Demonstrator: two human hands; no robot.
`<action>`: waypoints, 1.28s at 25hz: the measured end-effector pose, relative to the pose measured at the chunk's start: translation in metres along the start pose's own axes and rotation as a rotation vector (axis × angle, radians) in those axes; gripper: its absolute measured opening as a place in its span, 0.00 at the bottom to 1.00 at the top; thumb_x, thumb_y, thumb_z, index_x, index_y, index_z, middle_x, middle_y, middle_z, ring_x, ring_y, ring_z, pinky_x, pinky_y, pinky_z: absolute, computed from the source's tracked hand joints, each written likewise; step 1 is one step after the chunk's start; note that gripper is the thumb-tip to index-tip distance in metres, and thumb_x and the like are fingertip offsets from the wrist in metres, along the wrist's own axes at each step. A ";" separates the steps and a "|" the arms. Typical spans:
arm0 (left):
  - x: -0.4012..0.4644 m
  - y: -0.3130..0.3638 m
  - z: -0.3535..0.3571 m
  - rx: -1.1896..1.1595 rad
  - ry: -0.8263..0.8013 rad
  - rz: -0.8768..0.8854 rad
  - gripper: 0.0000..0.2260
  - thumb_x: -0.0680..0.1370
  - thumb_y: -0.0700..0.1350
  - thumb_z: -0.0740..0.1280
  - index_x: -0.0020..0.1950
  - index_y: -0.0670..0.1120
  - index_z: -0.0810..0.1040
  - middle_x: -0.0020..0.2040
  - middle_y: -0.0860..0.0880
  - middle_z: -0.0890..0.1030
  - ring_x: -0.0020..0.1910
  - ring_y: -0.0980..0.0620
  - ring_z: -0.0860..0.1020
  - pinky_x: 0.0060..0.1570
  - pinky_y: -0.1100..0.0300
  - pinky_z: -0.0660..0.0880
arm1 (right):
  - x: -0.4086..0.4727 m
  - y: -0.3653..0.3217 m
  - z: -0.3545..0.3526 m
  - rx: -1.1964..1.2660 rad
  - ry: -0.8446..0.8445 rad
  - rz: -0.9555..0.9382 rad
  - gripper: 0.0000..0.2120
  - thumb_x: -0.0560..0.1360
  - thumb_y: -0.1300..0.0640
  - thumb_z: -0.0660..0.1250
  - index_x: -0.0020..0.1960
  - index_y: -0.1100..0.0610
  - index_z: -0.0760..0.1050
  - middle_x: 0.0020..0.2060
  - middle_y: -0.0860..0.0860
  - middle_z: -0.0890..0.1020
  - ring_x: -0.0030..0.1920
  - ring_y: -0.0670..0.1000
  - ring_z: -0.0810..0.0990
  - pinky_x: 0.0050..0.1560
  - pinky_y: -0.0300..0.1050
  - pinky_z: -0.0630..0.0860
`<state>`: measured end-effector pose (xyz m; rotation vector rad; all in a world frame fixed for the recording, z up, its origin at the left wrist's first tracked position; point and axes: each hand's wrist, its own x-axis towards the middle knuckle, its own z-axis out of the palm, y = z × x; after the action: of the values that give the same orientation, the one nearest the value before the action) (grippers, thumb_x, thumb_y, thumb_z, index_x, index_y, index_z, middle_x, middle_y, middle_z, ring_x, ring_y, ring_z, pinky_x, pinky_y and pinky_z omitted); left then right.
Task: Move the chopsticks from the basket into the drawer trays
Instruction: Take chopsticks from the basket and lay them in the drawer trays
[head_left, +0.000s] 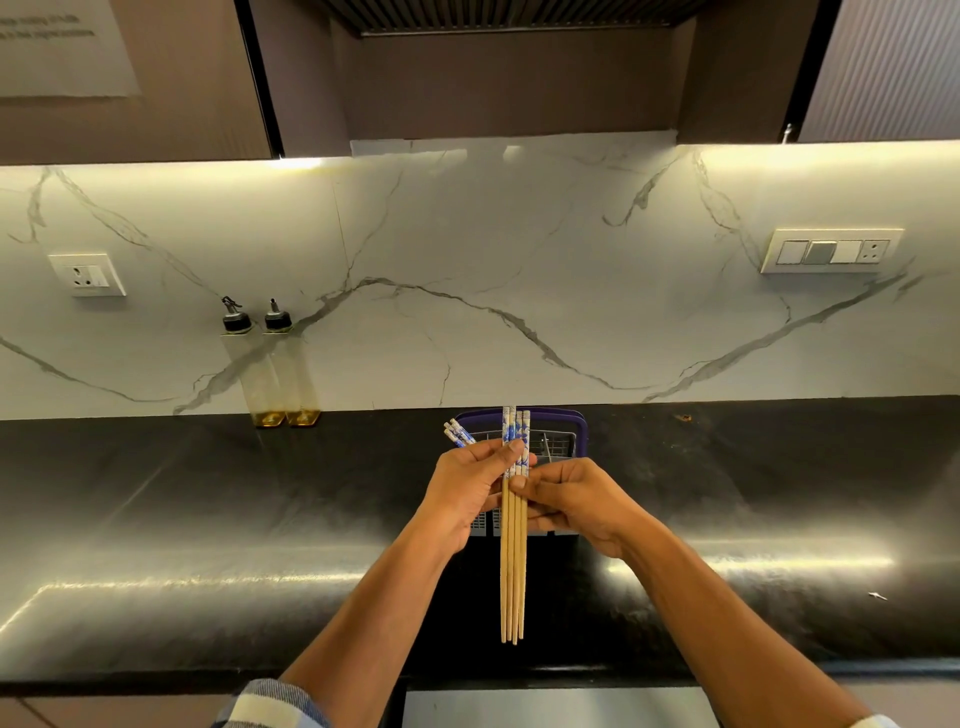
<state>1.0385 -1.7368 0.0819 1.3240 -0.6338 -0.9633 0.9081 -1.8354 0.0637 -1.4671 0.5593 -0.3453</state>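
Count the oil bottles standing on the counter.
2. Both clear bottles stand side by side against the marble backsplash at the counter's far left: the left bottle touches the right bottle. None appears hidden.

No legible text; blurred, unreadable lines on the wall notice.

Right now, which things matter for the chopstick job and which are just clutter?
Job:
chopsticks, held by left hand and right hand
basket

Clutter:
two oil bottles
wall sockets
switch panel
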 end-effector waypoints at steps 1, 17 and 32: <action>0.000 -0.001 0.001 0.003 0.001 -0.004 0.09 0.77 0.47 0.70 0.53 0.45 0.85 0.48 0.46 0.87 0.47 0.49 0.85 0.44 0.55 0.82 | 0.000 -0.001 -0.001 -0.007 0.008 -0.005 0.11 0.76 0.58 0.70 0.51 0.65 0.83 0.46 0.60 0.86 0.44 0.53 0.86 0.49 0.47 0.83; -0.003 -0.018 0.013 -0.012 0.112 0.097 0.08 0.78 0.44 0.69 0.52 0.42 0.85 0.46 0.46 0.87 0.43 0.54 0.85 0.39 0.65 0.80 | -0.004 0.005 0.002 0.114 0.050 0.089 0.12 0.75 0.57 0.71 0.53 0.65 0.83 0.49 0.61 0.86 0.50 0.57 0.86 0.55 0.53 0.82; -0.014 -0.033 -0.004 0.013 -0.092 -0.042 0.09 0.77 0.44 0.70 0.55 0.42 0.84 0.40 0.47 0.85 0.42 0.51 0.83 0.43 0.59 0.81 | -0.012 0.023 0.003 0.117 0.009 0.110 0.15 0.73 0.57 0.73 0.55 0.65 0.82 0.50 0.63 0.85 0.51 0.59 0.86 0.53 0.51 0.82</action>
<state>1.0283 -1.7218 0.0508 1.3148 -0.6855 -1.0602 0.8974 -1.8244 0.0425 -1.3169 0.6148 -0.2936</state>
